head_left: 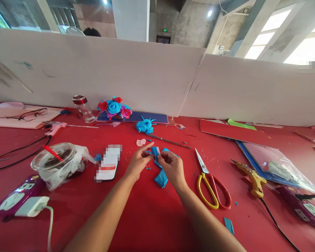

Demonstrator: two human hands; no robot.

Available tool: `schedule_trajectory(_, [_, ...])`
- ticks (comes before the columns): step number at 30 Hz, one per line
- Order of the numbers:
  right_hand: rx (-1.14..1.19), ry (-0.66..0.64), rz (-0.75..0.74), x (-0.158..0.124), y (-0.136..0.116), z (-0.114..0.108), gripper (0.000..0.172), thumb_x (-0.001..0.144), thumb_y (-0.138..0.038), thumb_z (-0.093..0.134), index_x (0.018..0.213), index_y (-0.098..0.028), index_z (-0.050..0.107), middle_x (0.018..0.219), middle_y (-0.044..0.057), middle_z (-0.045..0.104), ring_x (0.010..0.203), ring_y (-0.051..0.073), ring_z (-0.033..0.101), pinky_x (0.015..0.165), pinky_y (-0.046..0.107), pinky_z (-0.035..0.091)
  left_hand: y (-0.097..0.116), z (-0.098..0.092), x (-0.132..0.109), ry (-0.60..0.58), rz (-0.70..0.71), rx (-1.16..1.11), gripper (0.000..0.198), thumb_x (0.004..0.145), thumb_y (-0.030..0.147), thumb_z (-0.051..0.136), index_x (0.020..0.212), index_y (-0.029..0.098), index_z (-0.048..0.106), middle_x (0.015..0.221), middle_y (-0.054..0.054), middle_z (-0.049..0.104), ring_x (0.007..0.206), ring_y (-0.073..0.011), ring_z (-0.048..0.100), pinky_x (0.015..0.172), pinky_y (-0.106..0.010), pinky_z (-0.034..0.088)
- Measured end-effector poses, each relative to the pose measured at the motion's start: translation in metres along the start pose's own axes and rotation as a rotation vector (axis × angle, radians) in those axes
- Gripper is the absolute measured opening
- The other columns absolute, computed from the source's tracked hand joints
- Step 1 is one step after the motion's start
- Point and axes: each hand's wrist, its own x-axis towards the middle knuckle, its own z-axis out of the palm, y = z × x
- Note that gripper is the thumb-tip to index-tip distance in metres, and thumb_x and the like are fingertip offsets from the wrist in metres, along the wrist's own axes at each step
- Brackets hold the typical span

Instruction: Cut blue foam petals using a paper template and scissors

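A small folded piece of blue crepe paper (154, 151) is held up between my two hands over the table. My right hand (172, 167) pinches its right edge between thumb and fingers. At its left edge, the thumb and a finger of my left hand (139, 161) close on the paper, while the index finger points out past it. More blue crepe paper pieces (161, 179) lie just under my hands, partly hidden. Beyond my fingertips lies a blue paper flower (145, 126), near a thin brown stick (170, 140). Scissors (209, 185) with yellow and red handles rest to the right, blades apart.
To the left are a phone (109, 163), a lidded drink cup (54, 157), a pink glue gun (55, 128) and a glass bottle (84, 109). A yellow glue gun (252, 178) lies right. Paper roses (114, 107) stand by the white partition (136, 75).
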Motion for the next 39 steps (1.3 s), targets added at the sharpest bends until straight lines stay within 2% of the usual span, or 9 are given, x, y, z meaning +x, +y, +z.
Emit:
schedule_trajectory(3, [0.011, 0.029, 0.015, 0.001, 0.000, 0.001, 0.018, 0.076, -0.035, 0.062, 0.078, -0.017, 0.066, 0.066, 0.001, 0.062, 0.061, 0.015, 0.057, 0.057, 0.026, 0.044, -0.003, 0.005, -0.002, 0.066, 0.079, 0.024, 0.040, 0.065, 0.023, 0.073, 0.104, 0.024, 0.066, 0.096, -0.001, 0.066, 0.075, -0.0119, 0.059, 0.070, -0.024, 0.047])
schedule_trajectory(6, [0.049, 0.036, 0.015, 0.000, 0.000, 0.002, 0.021, 0.077, -0.037, 0.061, 0.081, -0.017, 0.066, 0.069, 0.002, 0.063, 0.062, 0.016, 0.058, 0.059, 0.027, 0.045, -0.003, 0.008, -0.003, -0.019, 0.058, -0.064, 0.023, 0.071, 0.030, 0.070, 0.090, 0.019, 0.069, 0.089, -0.004, 0.069, 0.082, -0.0163, 0.063, 0.078, -0.028, 0.048])
schedule_trajectory(10, [0.116, -0.022, 0.003, 0.000, -0.001, 0.001, 0.022, 0.077, -0.039, 0.061, 0.079, -0.018, 0.065, 0.068, 0.001, 0.063, 0.061, 0.015, 0.057, 0.060, 0.027, 0.045, 0.002, 0.009, -0.006, -0.180, -0.018, -0.154, 0.027, 0.072, 0.035, 0.070, 0.091, 0.015, 0.071, 0.087, -0.007, 0.071, 0.085, -0.0200, 0.065, 0.083, -0.034, 0.049])
schedule_trajectory(16, [0.342, -0.058, 0.118, 0.004, -0.004, -0.003, 0.022, 0.072, -0.040, 0.066, 0.072, -0.019, 0.061, 0.061, -0.002, 0.057, 0.056, 0.012, 0.053, 0.059, 0.026, 0.045, 0.004, 0.005, -0.004, -0.113, -0.086, -0.257, 0.029, 0.066, 0.035, 0.074, 0.087, 0.017, 0.069, 0.089, -0.005, 0.072, 0.082, -0.0196, 0.066, 0.080, -0.036, 0.052])
schedule_trajectory(19, [0.412, 0.036, 0.170, 0.007, -0.005, -0.008, 0.020, 0.072, -0.038, 0.065, 0.071, -0.019, 0.057, 0.059, -0.003, 0.054, 0.055, 0.012, 0.053, 0.057, 0.025, 0.044, 0.002, 0.004, -0.002, -0.098, -0.095, -0.302, 0.026, 0.066, 0.033, 0.075, 0.085, 0.017, 0.067, 0.084, -0.004, 0.071, 0.080, -0.0186, 0.067, 0.081, -0.036, 0.052])
schedule_trajectory(24, [0.070, 0.267, -0.045, 0.006, -0.008, -0.015, 0.017, 0.078, -0.036, 0.059, 0.071, -0.021, 0.053, 0.061, -0.003, 0.052, 0.058, 0.013, 0.051, 0.055, 0.025, 0.041, 0.003, 0.003, 0.000, 0.032, -0.028, -0.232, 0.031, 0.066, 0.036, 0.074, 0.090, 0.018, 0.065, 0.085, -0.003, 0.071, 0.081, -0.0188, 0.067, 0.082, -0.037, 0.051])
schedule_trajectory(30, [-0.072, 0.109, -0.090, -0.001, -0.006, -0.002, 0.016, 0.079, -0.035, 0.059, 0.072, -0.020, 0.057, 0.063, -0.002, 0.056, 0.057, 0.012, 0.050, 0.054, 0.024, 0.039, 0.000, 0.012, -0.005, -0.064, -0.017, -0.217, 0.034, 0.068, 0.039, 0.073, 0.094, 0.018, 0.066, 0.089, -0.005, 0.072, 0.085, -0.0202, 0.067, 0.083, -0.035, 0.051])
schedule_trajectory(36, [0.113, -0.016, 0.015, 0.000, -0.004, 0.000, 0.024, 0.078, -0.042, 0.061, 0.080, -0.019, 0.067, 0.073, 0.003, 0.067, 0.065, 0.016, 0.058, 0.062, 0.027, 0.046, 0.004, 0.016, -0.009, -0.155, -0.073, -0.296, 0.039, 0.069, 0.036, 0.075, 0.102, 0.017, 0.065, 0.094, -0.007, 0.072, 0.087, -0.0195, 0.066, 0.083, -0.034, 0.050])
schedule_trajectory(39, [0.188, -0.044, 0.058, 0.001, -0.004, 0.000, 0.024, 0.076, -0.043, 0.063, 0.079, -0.020, 0.069, 0.074, 0.003, 0.067, 0.066, 0.016, 0.059, 0.063, 0.028, 0.047, 0.007, 0.014, -0.009, -0.128, -0.097, -0.287, 0.039, 0.065, 0.033, 0.078, 0.099, 0.017, 0.067, 0.092, -0.007, 0.072, 0.084, -0.0190, 0.067, 0.080, -0.033, 0.051])
